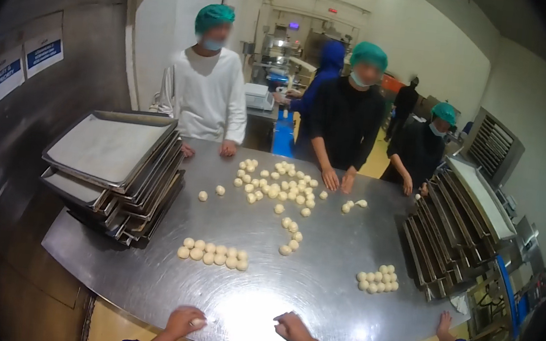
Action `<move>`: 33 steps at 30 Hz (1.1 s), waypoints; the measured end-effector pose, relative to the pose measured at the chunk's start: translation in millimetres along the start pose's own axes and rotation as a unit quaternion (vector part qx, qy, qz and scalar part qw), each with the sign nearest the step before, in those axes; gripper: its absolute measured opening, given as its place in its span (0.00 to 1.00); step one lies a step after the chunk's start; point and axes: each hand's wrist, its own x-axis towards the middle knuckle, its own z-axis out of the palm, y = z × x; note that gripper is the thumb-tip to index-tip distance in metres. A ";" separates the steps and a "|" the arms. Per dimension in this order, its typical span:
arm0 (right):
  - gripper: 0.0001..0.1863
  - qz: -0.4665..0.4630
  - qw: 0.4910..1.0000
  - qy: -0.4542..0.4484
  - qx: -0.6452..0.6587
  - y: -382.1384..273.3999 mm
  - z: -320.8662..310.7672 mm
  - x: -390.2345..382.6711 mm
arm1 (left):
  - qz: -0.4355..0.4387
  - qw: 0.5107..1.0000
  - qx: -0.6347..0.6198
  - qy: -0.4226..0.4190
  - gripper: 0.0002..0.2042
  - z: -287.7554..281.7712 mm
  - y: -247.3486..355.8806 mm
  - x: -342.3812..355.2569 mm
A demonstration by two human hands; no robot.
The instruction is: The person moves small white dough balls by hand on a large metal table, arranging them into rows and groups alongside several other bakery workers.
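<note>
Near the table's front edge, my left hand (184, 321) is curled round a pale dough ball (197, 323), which shows at its fingertips. My right hand (294, 328) is to the right, across a bright glare on the steel table (332, 303). Its fingers point left, slightly bent and apart, and I see nothing in them. Beyond my left hand, two neat rows of dough balls (213, 253) lie side by side. A short curved line of dough balls (290, 237) leads back toward a large loose cluster of them (278, 184).
Stacked metal trays stand at the left (112, 147) and right (461, 217) table ends. A smaller block of dough balls (378, 279) sits at right. Another person's hand (446, 323) rests at the near right edge. Co-workers in green hairnets stand across the table, one with hands (338, 180) on it.
</note>
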 end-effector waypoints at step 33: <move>0.15 0.024 0.981 0.189 0.024 -38.0 66.2 65.4 | -0.053 0.994 -0.081 0.057 0.08 87.8 3.8 71.3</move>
